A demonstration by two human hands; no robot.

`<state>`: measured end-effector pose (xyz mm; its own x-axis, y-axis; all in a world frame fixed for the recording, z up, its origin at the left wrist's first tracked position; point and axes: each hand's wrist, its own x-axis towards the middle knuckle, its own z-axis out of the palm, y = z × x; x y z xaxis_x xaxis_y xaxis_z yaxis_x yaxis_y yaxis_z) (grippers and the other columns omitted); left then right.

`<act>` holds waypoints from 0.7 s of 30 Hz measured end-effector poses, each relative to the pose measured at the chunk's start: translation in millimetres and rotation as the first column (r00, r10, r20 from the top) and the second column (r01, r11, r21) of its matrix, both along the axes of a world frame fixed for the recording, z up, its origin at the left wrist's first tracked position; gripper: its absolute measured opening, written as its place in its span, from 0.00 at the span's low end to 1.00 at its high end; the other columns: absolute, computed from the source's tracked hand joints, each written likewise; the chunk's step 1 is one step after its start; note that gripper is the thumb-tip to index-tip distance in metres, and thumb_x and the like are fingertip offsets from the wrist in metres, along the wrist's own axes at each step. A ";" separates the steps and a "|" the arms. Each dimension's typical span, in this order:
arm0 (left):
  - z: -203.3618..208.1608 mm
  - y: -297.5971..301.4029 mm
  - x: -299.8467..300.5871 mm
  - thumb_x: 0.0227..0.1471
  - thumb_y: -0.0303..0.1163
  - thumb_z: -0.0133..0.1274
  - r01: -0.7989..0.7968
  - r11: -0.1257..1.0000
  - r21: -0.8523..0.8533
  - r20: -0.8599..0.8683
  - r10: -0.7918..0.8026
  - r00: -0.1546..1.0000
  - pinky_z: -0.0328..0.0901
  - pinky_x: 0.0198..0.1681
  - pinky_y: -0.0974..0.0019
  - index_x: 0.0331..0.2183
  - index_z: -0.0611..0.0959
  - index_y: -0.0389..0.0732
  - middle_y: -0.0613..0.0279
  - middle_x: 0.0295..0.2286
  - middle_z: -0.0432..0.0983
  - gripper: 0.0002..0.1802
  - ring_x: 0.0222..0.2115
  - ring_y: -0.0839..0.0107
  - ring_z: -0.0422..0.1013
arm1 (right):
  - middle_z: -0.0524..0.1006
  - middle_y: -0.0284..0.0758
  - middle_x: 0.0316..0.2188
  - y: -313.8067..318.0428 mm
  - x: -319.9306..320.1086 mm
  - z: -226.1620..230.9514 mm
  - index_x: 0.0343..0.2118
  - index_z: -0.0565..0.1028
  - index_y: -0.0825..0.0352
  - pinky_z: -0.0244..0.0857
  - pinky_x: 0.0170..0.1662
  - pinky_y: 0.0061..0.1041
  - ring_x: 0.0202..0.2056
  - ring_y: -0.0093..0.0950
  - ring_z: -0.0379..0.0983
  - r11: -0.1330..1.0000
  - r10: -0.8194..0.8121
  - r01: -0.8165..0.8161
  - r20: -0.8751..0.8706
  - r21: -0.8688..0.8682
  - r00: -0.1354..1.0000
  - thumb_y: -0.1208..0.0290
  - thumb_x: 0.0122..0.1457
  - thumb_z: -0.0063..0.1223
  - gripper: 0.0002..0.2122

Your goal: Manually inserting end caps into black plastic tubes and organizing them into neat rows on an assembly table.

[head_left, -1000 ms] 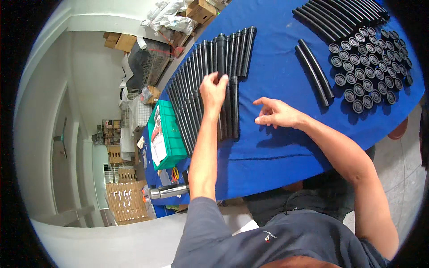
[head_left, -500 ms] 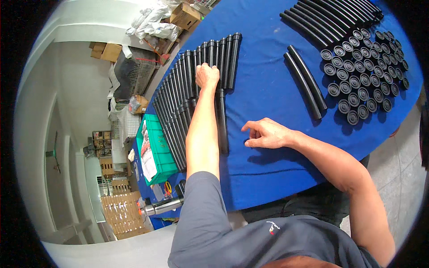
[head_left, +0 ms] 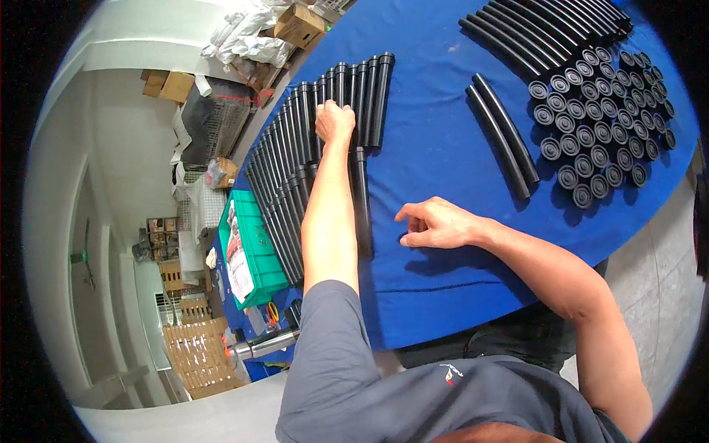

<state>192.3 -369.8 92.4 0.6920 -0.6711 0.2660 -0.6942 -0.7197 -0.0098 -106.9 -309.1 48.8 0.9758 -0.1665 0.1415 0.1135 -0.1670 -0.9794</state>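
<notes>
My left hand (head_left: pixel 334 122) is closed over the upper part of a row of black tubes (head_left: pixel 380 103), its fingers wrapped around one black tube (head_left: pixel 341 80) whose collared end shows above the knuckles. Below that row lies a second row of similar tubes (head_left: pixel 362 199), partly hidden by my left forearm. Over the bare blue cloth to the right hovers my right hand (head_left: pixel 439 223), empty, with thumb and index finger apart and the other fingers bent. Two loose, slightly curved black tubes (head_left: pixel 504 136) lie side by side beyond my right hand.
Many round black caps or end pieces (head_left: pixel 602 133) stand grouped at the right, below more curved tubes (head_left: pixel 546 33). A green crate (head_left: pixel 262 251) with papers sits at the table's left edge, near a metal cylindrical tool (head_left: pixel 269 343). Cartons (head_left: pixel 299 26) and wire cages stand beyond.
The whole view has shifted slightly, moving the tubes and crate a little left in the picture. Both hands keep nearly the same place and pose.
</notes>
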 end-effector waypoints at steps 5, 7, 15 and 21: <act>-1.6 -1.7 -4.4 0.47 0.41 0.59 -0.008 1.000 -0.021 -0.030 0.007 1.000 0.66 0.48 0.49 0.46 0.73 0.40 0.46 0.45 0.73 0.26 0.47 0.49 0.71 | 0.80 0.46 0.28 -0.6 -3.0 0.7 0.44 0.73 0.75 0.70 0.40 0.36 0.32 0.40 0.78 1.000 0.003 -0.003 -0.001 -0.003 1.000 0.59 0.52 0.57 0.24; -4.1 -1.9 -7.2 0.47 0.44 0.60 0.002 1.000 0.029 -0.014 -0.001 1.000 0.66 0.49 0.49 0.46 0.73 0.40 0.47 0.45 0.72 0.28 0.47 0.49 0.70 | 0.80 0.46 0.28 -0.9 -4.8 -0.2 0.44 0.73 0.76 0.70 0.39 0.37 0.33 0.40 0.78 1.000 -0.004 0.004 -0.009 -0.004 1.000 0.59 0.52 0.57 0.24; 8.6 10.3 -13.1 0.49 0.48 0.58 0.159 0.986 -0.050 0.127 -0.152 0.980 0.66 0.48 0.50 0.45 0.76 0.38 0.48 0.44 0.73 0.28 0.45 0.49 0.71 | 0.80 0.47 0.32 3.8 0.4 -8.8 0.42 0.75 0.73 0.69 0.44 0.39 0.37 0.44 0.77 0.998 -0.026 0.031 0.083 -0.051 0.996 0.57 0.51 0.58 0.22; 19.0 -2.1 -90.0 0.49 0.42 0.58 0.469 0.867 -0.166 -0.004 -0.477 0.879 0.67 0.41 0.55 0.42 0.78 0.40 0.56 0.35 0.76 0.21 0.36 0.58 0.73 | 0.80 0.48 0.33 4.4 -0.6 -6.2 0.39 0.76 0.73 0.69 0.43 0.39 0.38 0.44 0.77 0.992 -0.055 0.061 0.064 -0.107 0.996 0.57 0.50 0.58 0.22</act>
